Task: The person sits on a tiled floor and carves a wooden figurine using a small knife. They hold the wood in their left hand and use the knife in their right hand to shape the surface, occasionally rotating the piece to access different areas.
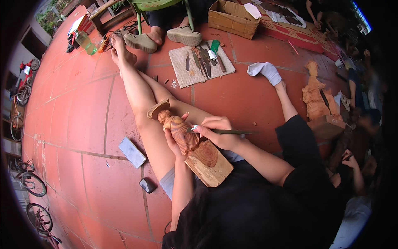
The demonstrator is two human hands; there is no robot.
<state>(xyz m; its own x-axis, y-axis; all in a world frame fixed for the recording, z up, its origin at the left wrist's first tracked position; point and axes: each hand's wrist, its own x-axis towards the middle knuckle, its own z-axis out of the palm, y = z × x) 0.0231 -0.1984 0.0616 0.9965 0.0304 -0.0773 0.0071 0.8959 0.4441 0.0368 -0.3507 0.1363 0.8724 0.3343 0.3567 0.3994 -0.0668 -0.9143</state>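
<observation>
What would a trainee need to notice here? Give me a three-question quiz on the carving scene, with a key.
1. True or false: the right hand holds a thin metal tool against the wooden figure.
2. Which lies on the tiled floor to the person's left, beside the outstretched leg?
A. a phone
B. a hammer
C. a paintbrush
3. Fill in: the spare carving tools lie on a woven ____, in front of the cardboard box.

Key: 1 true; 2 A; 3 mat. The left hand grips the figure from behind.
</observation>
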